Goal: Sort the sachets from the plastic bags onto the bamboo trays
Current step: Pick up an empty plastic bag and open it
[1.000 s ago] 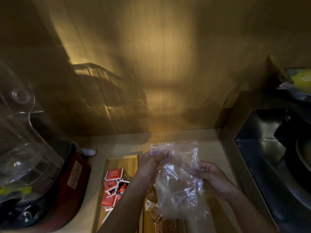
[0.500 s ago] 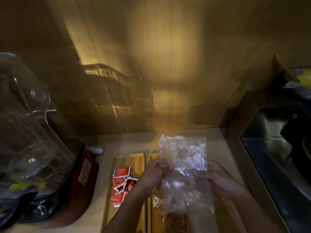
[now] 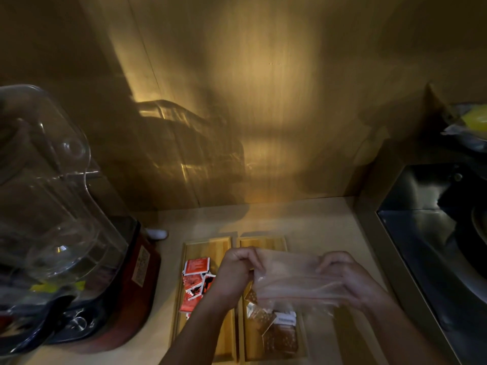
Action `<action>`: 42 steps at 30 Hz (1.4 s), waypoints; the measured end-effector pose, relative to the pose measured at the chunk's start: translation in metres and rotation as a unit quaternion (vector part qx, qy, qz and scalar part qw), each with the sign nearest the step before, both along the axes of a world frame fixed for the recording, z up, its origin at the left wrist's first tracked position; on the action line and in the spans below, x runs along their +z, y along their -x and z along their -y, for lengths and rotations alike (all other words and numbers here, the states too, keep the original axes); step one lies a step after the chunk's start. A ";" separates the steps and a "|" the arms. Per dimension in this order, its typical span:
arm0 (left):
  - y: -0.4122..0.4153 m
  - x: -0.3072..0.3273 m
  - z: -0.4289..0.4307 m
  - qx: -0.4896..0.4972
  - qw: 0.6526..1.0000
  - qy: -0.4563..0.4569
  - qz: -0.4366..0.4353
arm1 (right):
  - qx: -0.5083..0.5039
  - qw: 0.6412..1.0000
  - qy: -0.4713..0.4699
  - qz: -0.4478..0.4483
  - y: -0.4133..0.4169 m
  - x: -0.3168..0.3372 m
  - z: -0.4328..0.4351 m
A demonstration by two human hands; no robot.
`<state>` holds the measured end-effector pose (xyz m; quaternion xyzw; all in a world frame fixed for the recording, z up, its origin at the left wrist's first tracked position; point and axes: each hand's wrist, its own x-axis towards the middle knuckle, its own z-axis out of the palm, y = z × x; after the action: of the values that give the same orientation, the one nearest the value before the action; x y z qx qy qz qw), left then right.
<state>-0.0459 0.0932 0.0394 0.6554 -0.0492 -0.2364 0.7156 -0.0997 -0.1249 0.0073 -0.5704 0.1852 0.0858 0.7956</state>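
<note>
Head: 2 hands [image 3: 238, 272] [image 3: 342, 279], 1 bag [image 3: 292, 281], 2 trays [image 3: 208, 247] [image 3: 263, 242].

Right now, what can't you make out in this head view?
- Plastic bag: empty or not, film too blurred.
- Brown sachets: print unreadable, dim, behind the bag.
- Red sachets: count, left hand covers some.
- Both bamboo trays: near ends cut off by arms and frame edge.

Home kitchen: blender [image 3: 66, 233] on counter [image 3: 303, 219], steel sink [image 3: 434, 246]
</note>
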 end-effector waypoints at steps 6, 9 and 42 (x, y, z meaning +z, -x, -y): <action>0.002 -0.001 -0.008 -0.003 0.967 0.132 -0.219 | 0.009 0.990 0.131 0.060 -0.008 0.000 -0.007; 0.009 0.000 -0.015 -0.113 0.952 0.068 -0.276 | 0.040 0.981 0.165 0.093 -0.008 0.004 -0.010; 0.050 -0.041 -0.107 0.133 0.970 -0.033 -0.203 | 0.111 0.990 0.068 -0.057 -0.016 -0.018 -0.118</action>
<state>-0.0962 0.1998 -0.0020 0.6176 0.1927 -0.2686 0.7137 -0.0837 -0.0068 -0.0106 -0.6343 0.1718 0.1930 0.7286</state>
